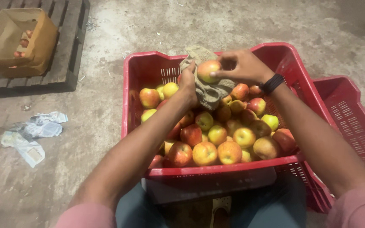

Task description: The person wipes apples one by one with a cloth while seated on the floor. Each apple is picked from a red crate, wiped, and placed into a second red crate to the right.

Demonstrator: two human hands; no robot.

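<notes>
1 apple (pixel 208 70), yellow with a red blush, is held above the far half of a red plastic crate (pixel 137 76). Right hand (pixel 241 66) grasps it: fingertips curled over the top and right side of the fruit, thumb underneath. A black band (pixel 273 83) sits on the right wrist. Left hand (pixel 187 84) is clenched on a grey-brown cloth (pixel 209 90); the cloth bunches under and behind the apple, touching it, and 1 fold rises above the crate's far rim.

Below the hands the crate holds a heap of apples (pixel 216 139), red, yellow and mixed, piled to roughly rim height at the near side. Slotted vents show on the crate's far wall. Near rim rests against the person's lap; dark trousers and pink sleeves visible at bottom of view.

1 more red crate (pixel 353 122) stands just beside the first, on the right, tilted, its ribbed wall facing the camera; contents cannot be seen.

Floor is bare, stained concrete (pixel 85 139). Crumpled paper or plastic scraps (pixel 30 133) lie on it to the left, well apart from the crate. At upper left, a brown cardboard box (pixel 20 40) sits on a dark wooden pallet (pixel 66 46); a few small reddish fruit show inside the box.
</notes>
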